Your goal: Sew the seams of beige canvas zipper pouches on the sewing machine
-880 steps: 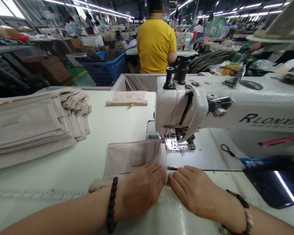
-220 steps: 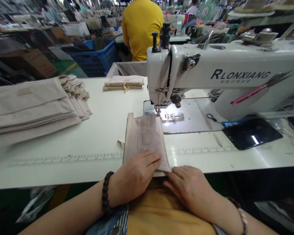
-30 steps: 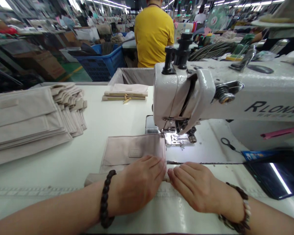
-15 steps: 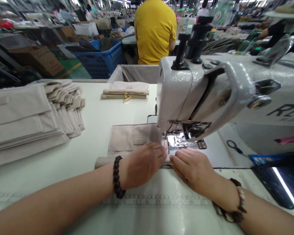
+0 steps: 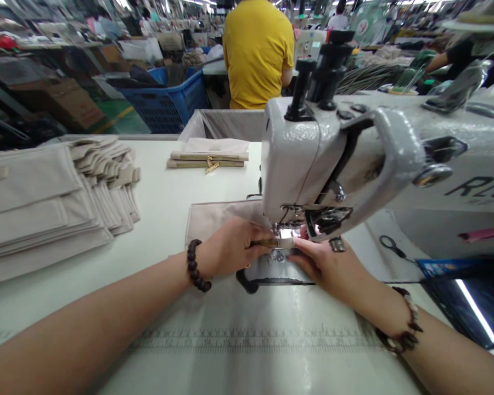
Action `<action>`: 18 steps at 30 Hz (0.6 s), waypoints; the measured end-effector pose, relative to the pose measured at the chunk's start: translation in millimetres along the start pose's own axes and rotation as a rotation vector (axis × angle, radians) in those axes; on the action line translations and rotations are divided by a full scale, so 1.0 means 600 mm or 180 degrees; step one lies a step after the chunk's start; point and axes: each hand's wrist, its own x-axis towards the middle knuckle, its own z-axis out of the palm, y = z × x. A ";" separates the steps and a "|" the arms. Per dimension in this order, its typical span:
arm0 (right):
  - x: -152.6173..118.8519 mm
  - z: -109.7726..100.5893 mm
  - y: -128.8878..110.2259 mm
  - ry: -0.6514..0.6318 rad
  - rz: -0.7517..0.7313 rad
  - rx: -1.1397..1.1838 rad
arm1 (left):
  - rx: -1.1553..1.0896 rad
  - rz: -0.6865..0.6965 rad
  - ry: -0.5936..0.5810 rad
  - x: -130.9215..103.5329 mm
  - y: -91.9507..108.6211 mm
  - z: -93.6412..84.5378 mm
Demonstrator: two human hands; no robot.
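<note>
A beige fabric panel point(image 5: 214, 213) lies on the sewing table, its right end under the head of the sewing machine point(image 5: 292, 159). My left hand point(image 5: 230, 249) is closed on the panel's near edge, where a brass-toothed zipper point(image 5: 265, 242) shows between the fingers. My right hand point(image 5: 333, 266) pinches the pale end tab point(image 5: 286, 243) of that zipper with thumb and fingertips. Both hands are just in front of the presser foot, with the zipper edge bridging them. The machine hides the panel's far right part, and some right fingertips are behind its parts.
Stacked beige fabric pieces point(image 5: 28, 203) lie at left. Folded zippered pieces point(image 5: 208, 156) are behind the panel. Small scissors point(image 5: 391, 247) and a dark glossy device point(image 5: 469, 302) are at right. Beyond the table are a blue crate point(image 5: 168, 101) and a seated person in yellow point(image 5: 258, 55).
Both hands have moved forward toward the presser foot, taking the panel's near edge along. The zipper and its end tab now show between them, and more of the metal plate in front is exposed.
</note>
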 end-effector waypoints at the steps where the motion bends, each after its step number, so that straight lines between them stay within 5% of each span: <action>1: 0.000 -0.010 0.004 -0.0293 -0.0043 0.0238 | 0.0252 0.0108 -0.0029 -0.003 0.004 0.005; 5: -0.008 -0.056 0.016 -0.1164 -0.0606 0.0841 | 0.1954 0.0870 0.0077 -0.026 0.023 0.036; 10: -0.023 -0.048 -0.012 -0.0174 -0.0614 0.0410 | 0.2431 0.1153 0.0368 -0.039 0.023 0.052; 18: -0.018 -0.005 -0.040 0.0000 -0.0587 -0.0083 | 0.2317 0.1089 0.0466 -0.021 0.016 0.046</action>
